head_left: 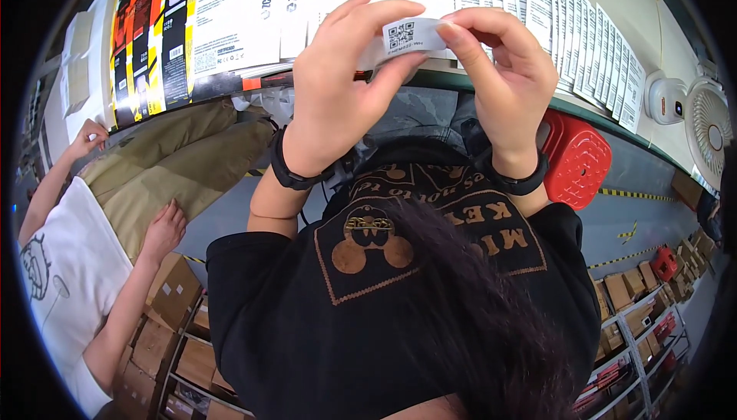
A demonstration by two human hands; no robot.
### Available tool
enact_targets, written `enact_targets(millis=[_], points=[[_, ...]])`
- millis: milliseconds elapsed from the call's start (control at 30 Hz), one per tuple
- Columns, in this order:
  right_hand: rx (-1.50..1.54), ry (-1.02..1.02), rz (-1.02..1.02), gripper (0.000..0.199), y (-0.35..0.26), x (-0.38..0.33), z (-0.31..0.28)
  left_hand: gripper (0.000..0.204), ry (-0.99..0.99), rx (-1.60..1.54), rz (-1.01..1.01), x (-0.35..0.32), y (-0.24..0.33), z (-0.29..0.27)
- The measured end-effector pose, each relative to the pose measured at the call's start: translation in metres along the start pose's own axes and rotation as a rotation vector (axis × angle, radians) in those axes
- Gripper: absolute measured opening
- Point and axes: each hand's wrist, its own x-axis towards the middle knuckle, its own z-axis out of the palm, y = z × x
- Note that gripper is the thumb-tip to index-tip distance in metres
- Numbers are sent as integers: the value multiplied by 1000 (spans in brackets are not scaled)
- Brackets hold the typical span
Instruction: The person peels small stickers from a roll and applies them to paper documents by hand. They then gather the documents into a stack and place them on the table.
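Note:
Over the near edge of the table I hold a small white label [424,34] with a printed square code, and it curves between my hands. My left hand [338,74] has its left end between thumb and index finger. At the label's right end, my right hand [507,74] pinches with thumb and index finger, the other fingers curled in. Beyond my hands lie white printed sheets [242,21]. To the right, more white sheets [587,47] overlap in a fanned row. Whether anything else sits under my left fingers is hidden.
Black, yellow and red printed packaging [146,44] lies at the left. A white fan [706,120] and a small white device [666,100] stand at the right. Below the table edge is a red stool [577,160]. A person in a white shirt [84,266] sits close on my left.

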Motion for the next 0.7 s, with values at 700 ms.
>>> enact_targets(millis=[700], points=[[60, 13, 578, 13, 52, 15, -8, 15, -448, 395, 227, -10, -31, -20]])
